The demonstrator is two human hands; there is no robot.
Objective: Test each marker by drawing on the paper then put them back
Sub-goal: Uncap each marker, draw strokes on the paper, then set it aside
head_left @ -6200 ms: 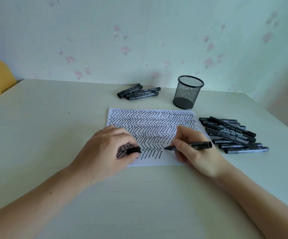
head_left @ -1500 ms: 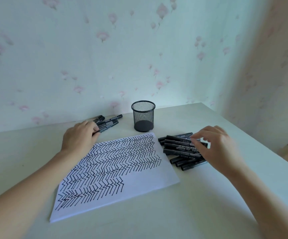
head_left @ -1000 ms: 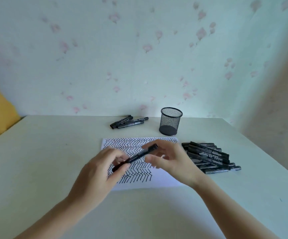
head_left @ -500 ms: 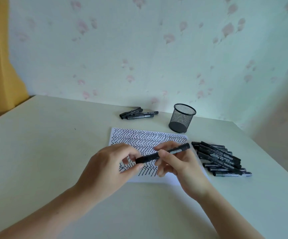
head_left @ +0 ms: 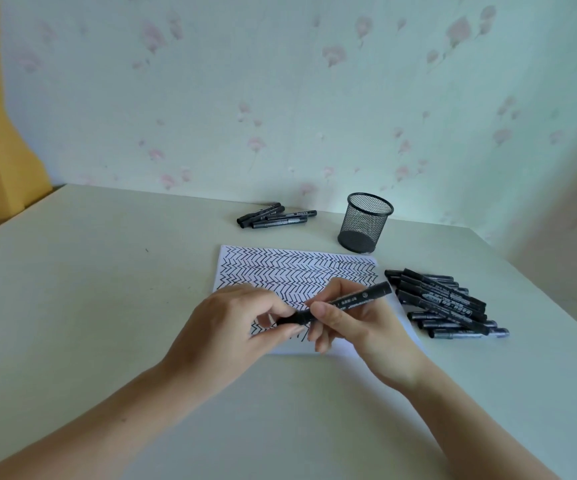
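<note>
Pinching the black cylindrical plastic marker with my right hand, left hand gripping its cap end; a jerky pull could smear ink.

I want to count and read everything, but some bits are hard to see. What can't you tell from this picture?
- Cap end of the held marker, head view: covered by the left hand.
- Lower rows of marks on the paper: behind both hands, the right hand too.
- Print on the markers in the big pile: too small to read.
- Count of the small pile: markers overlap.
</note>
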